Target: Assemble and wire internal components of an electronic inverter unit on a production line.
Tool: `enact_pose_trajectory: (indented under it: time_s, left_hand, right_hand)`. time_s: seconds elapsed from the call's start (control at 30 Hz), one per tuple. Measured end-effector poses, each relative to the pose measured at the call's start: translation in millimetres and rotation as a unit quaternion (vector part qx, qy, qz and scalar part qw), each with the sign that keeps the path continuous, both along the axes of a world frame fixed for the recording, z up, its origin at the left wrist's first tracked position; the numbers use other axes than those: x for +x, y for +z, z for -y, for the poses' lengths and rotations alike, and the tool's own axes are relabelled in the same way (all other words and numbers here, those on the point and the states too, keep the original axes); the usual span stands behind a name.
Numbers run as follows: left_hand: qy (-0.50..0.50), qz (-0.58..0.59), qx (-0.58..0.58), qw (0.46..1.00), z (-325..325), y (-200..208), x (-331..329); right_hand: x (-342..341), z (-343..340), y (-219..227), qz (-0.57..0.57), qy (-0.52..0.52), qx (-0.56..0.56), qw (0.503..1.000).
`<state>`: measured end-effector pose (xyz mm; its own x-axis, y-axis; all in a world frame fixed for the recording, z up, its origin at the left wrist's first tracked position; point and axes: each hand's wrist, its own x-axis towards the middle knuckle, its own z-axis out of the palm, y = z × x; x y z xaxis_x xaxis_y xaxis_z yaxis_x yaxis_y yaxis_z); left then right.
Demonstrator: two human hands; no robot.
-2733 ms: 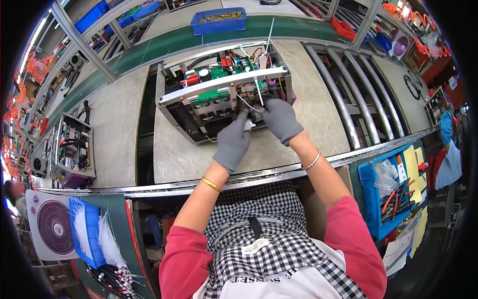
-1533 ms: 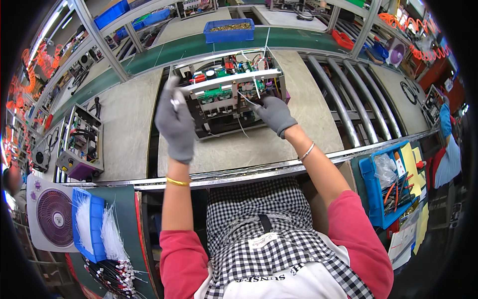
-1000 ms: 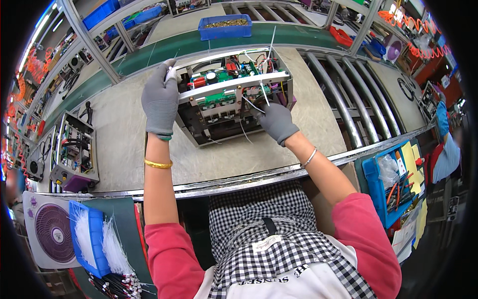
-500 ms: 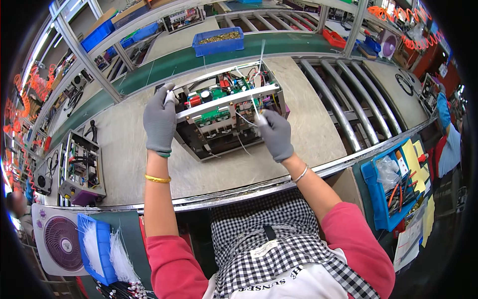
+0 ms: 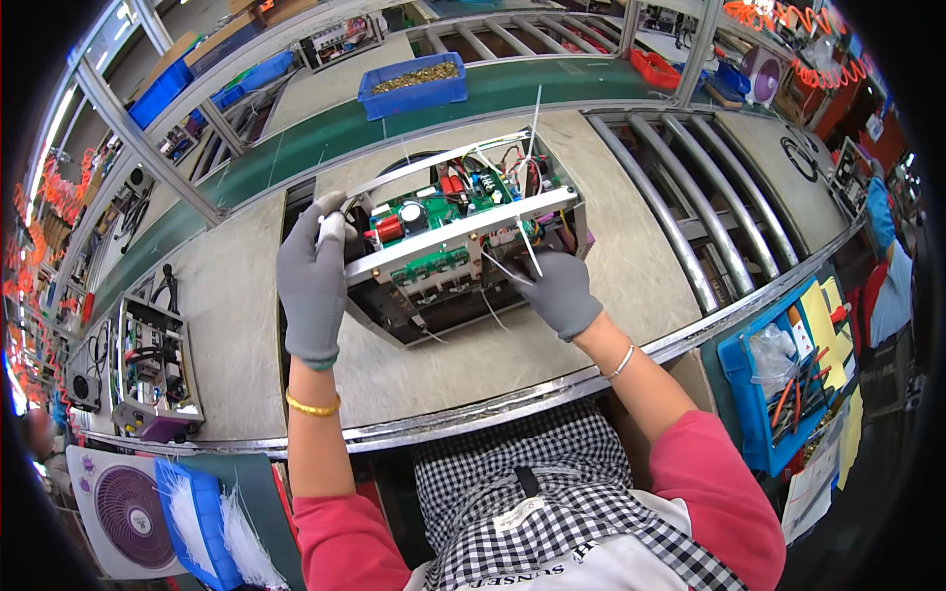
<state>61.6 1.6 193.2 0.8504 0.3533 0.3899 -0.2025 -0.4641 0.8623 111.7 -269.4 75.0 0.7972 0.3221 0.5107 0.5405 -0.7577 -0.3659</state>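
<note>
An open electronic unit in a metal chassis (image 5: 455,237) stands tilted on the bench before me. Inside it are a green circuit board (image 5: 448,205), red parts and several wires. My left hand (image 5: 313,286), in a grey glove with whitish fingertips, is closed on the chassis's left end. At the front right, my gloved right hand (image 5: 564,297) is closed with its fingertips at a white cable tie (image 5: 506,268) that comes out of the unit's front. Another thin white tie (image 5: 529,244) crosses the front rail just above. My right fingertips are partly hidden.
A blue bin (image 5: 414,96) of small brass-coloured parts sits on the green belt beyond. Metal rollers (image 5: 680,202) lie to the right; a second open unit (image 5: 156,360) stands left. Near me are a tray of white ties (image 5: 207,497), a fan (image 5: 133,512) and a blue tool bin (image 5: 751,424).
My right hand has moved slightly right and down, its fingers now lower at the unit's front. The left hand keeps its hold. The whole view has shifted a little.
</note>
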Motion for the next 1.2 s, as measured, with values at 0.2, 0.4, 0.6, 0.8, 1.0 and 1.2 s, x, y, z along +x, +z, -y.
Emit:
enact_pose_trajectory:
  time_s: [0.2, 0.4, 0.6, 0.8, 1.0, 1.2]
  left_hand:
    - [-0.026, -0.003, -0.035, 0.999, -1.1, -3.1, -4.1]
    - [-0.026, -0.043, 0.07, 0.996, 0.0, 1.2, -3.4]
    - [-0.08, -0.112, 0.148, 0.979, 17.9, 14.8, 8.9]
    - [-0.148, -0.147, 0.157, 0.965, 73.7, 28.8, 30.9]
    - [-0.255, -0.15, 0.157, 0.942, 161.0, 26.6, 60.2]
    - [-0.403, -0.111, 0.087, 0.904, 249.6, 26.7, 101.5]
  right_hand:
    - [3.8, 2.6, -1.2, 0.008, 0.07, -0.013, 0.997]
    - [3.1, 10.7, 7.0, -0.111, 0.066, -0.077, 0.989]
    - [6.0, 39.6, 4.3, -0.138, 0.055, -0.033, 0.988]
    - [6.7, 93.9, 20.4, -0.336, -0.038, 0.103, 0.935]
    - [-9.9, 155.1, 48.8, -0.322, -0.123, 0.144, 0.928]
    - [-37.4, 186.5, 56.9, -0.377, -0.2, 0.022, 0.904]
